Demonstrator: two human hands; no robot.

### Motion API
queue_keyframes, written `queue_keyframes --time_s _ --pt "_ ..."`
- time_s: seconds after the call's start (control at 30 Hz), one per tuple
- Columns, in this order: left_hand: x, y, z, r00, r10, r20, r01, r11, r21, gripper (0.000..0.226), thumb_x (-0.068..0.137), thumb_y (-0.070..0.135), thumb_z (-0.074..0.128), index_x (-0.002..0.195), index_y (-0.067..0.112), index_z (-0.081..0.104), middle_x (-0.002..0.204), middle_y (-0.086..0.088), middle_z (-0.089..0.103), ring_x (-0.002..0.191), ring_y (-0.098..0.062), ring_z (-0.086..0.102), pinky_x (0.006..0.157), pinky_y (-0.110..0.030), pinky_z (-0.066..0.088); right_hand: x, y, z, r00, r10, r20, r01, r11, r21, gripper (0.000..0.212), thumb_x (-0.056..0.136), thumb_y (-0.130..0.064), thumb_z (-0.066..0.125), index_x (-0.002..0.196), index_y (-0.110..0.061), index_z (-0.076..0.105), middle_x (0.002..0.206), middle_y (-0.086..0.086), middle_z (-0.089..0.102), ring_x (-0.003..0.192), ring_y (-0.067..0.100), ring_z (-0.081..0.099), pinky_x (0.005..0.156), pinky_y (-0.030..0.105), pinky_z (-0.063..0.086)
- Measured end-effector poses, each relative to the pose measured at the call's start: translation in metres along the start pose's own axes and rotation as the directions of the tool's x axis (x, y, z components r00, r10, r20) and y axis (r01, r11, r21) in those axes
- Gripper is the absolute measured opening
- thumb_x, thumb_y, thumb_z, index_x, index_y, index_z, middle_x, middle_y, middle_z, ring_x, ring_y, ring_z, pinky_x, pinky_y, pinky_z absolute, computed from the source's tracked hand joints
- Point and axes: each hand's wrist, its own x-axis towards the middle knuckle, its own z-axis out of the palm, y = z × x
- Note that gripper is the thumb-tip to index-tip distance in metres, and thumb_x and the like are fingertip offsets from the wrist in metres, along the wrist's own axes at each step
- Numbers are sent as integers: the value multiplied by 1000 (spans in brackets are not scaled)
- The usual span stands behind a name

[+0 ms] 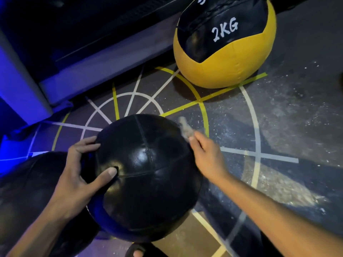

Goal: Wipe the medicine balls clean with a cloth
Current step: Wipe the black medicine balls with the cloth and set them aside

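A black textured medicine ball (148,175) sits in the lower middle of the head view. My left hand (79,167) holds its left side, fingers spread over the top edge and thumb pressed on the surface. My right hand (206,154) is at the ball's upper right and pinches a small pale cloth (185,128), which is blurred against the ball's edge. A yellow and black medicine ball marked 2KG (224,43) rests on the floor at the back right.
Another dark ball (27,191) lies at the lower left, partly under my left arm. The dark speckled floor (287,112) carries white and yellow lines. A pale bench or frame (24,86) runs along the left. A sandalled toe (138,252) shows at the bottom edge.
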Motion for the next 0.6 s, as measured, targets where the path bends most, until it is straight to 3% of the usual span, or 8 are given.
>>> queue_keyframes --time_s 0.07,0.13,0.2,0.27,0.37,0.43,0.53,0.6 --pt "-5 1 -2 999 21 -30 -20 999 32 75 65 80 75 118 29 56 143 9 50 138 -14 48 105 -22 43 -14 8 -6 999 39 14 -39 999 -14 33 108 -29 44 136 -37 59 101 -22 66 65 -14 52 60 11 40" --pt "-2 13 -4 994 35 -99 -24 994 104 63 71 82 67 106 30 60 132 10 53 133 -15 50 101 -15 41 -43 2 -5 997 -27 76 22 998 67 45 107 -28 42 151 -38 40 127 -28 60 92 -20 59 77 6 50" --pt "9 29 -2 987 98 -125 -71 975 209 44 78 74 62 102 37 62 127 13 51 133 -12 46 103 -11 34 -64 3 -7 991 -111 73 106 992 69 46 108 -25 43 152 -39 35 154 -24 44 138 -5 45 112 23 44" --pt "23 41 3 990 134 -44 -114 944 309 45 81 70 58 117 44 61 139 15 47 139 -7 39 112 -24 30 -73 6 -5 978 -194 77 194 981 9 47 109 -21 45 154 -31 37 163 -17 32 150 6 30 120 37 35" --pt "30 36 14 986 88 142 -139 907 398 71 81 82 52 139 42 52 146 23 45 139 -10 39 115 -38 31 -85 1 1 934 -331 135 343 937 -73 49 108 -19 46 156 -23 37 166 -8 29 153 16 27 124 40 28" --pt "25 33 17 990 61 129 -108 913 393 74 77 84 52 139 45 51 143 33 44 132 -8 40 110 -35 31 -82 -1 2 906 -392 161 399 917 -14 48 108 -19 44 156 -23 37 165 -10 31 152 14 31 124 33 27" --pt "16 33 16 992 67 106 -104 912 396 73 75 82 54 138 44 53 143 33 44 131 -6 38 109 -30 29 -33 14 1 977 -184 110 180 983 45 42 107 -14 49 144 -31 56 141 -29 56 125 -7 56 105 22 48" --pt "13 31 14 992 73 104 -108 913 393 73 76 81 56 138 42 54 145 28 46 135 -6 38 109 -24 28 15 23 0 987 111 115 -116 992 42 26 106 -15 51 114 -28 72 113 -13 74 103 2 68 90 39 55"
